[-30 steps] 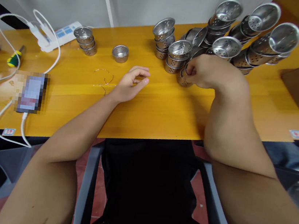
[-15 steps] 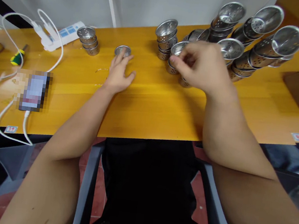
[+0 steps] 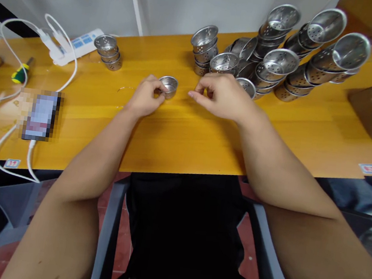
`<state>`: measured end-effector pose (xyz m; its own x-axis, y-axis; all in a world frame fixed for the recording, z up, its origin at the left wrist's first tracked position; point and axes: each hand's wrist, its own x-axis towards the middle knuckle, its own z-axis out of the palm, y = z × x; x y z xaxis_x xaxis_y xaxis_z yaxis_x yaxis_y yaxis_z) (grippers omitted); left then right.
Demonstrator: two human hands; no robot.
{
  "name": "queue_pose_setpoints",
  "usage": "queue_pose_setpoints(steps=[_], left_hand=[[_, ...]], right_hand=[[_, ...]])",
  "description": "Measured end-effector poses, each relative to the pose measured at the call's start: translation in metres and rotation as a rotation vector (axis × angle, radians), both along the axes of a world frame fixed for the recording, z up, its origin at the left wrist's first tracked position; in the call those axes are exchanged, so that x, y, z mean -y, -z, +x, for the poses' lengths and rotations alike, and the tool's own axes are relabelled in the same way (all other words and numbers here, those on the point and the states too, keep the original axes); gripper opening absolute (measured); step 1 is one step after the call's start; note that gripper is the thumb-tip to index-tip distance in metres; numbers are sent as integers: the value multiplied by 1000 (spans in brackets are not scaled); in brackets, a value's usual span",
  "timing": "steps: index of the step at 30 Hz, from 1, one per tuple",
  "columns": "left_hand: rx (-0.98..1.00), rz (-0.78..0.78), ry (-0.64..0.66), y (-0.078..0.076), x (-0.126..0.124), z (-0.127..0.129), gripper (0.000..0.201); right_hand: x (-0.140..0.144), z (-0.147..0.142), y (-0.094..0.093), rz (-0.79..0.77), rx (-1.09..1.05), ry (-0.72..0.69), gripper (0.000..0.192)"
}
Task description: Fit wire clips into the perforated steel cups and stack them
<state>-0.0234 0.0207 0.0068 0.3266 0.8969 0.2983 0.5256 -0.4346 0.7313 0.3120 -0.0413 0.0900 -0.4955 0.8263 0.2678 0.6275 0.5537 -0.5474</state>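
- Small metal cup [image 3: 168,85] sits upright on the desk [image 3: 189,135], alone, in front of the piled strainer cups [image 3: 278,60].
- My left hand [image 3: 145,97] has its grip pinched on the cup's near rim, thumb and fingers touching the metal.
- My right hand [image 3: 224,96] hovers just beside the cup, fingertips pressed together; whether anything thin sits in that grip I cannot tell.
- I judge the step as steadying the cup; the next move calls for bringing the right fingers across to its rim without tipping it.
- Thin wire loop [image 3: 126,88] lies near my left wrist.
- Bare desk lies toward me; the small stack [image 3: 108,51] and white cable [image 3: 68,69] are well apart on the left.
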Motion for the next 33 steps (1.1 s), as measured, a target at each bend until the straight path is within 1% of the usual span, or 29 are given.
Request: queue_pose_setpoints(steps=[3,4,5,6,7,8,10,11,12,13,15,17,20,23,26,29,31,33], left_hand=[[0,71,177,-10,20,14,24],[-27,90,199,-15,26,16,29],[-73,102,189,-21,31,17,36],[-138,105,140,-28,36,17,45],[-223,96,53,-36,40,16,55],[-321,71,-66,-45,44,15,64],[-527,-40,-333,-60,53,12,78],[-617,-116,-435,-66,56,11,81],[-695,-187,-496,-70,60,11,79],[-755,-236,-512,-73,63,11,74],[-820,-245,-448,-74,66,12,57],[-811,-176,-319,-71,66,12,47],[-699,-103,-132,-67,61,11,52],[-602,-95,-30,-66,56,8,55],[-555,-108,-9,-66,51,3,57],[-506,-70,-57,-62,46,-6,56],[-538,-60,-92,-58,41,-13,55],[-612,-76,-103,-55,38,-17,54]], right_hand=[[-4,-3,9,22,28,-50,40],[-5,-4,12,26,47,-69,41],[-6,-5,15,24,71,-88,41],[-8,-5,18,18,97,-106,39],[-9,-6,19,10,119,-121,35],[-9,-6,20,2,136,-131,32],[-10,-6,20,-13,150,-132,27],[-10,-6,19,-18,151,-125,26],[-10,-6,18,-23,150,-116,25],[-9,-7,18,-27,149,-107,23],[-8,-8,16,-36,147,-99,19],[-7,-10,15,-44,144,-98,17],[-6,-11,14,-53,136,-95,16],[-5,-11,14,-58,129,-97,16],[-6,-10,14,-60,123,-102,16],[-6,-10,14,-67,111,-105,15],[-6,-10,14,-71,106,-109,16],[-6,-10,14,-66,107,-111,17]])
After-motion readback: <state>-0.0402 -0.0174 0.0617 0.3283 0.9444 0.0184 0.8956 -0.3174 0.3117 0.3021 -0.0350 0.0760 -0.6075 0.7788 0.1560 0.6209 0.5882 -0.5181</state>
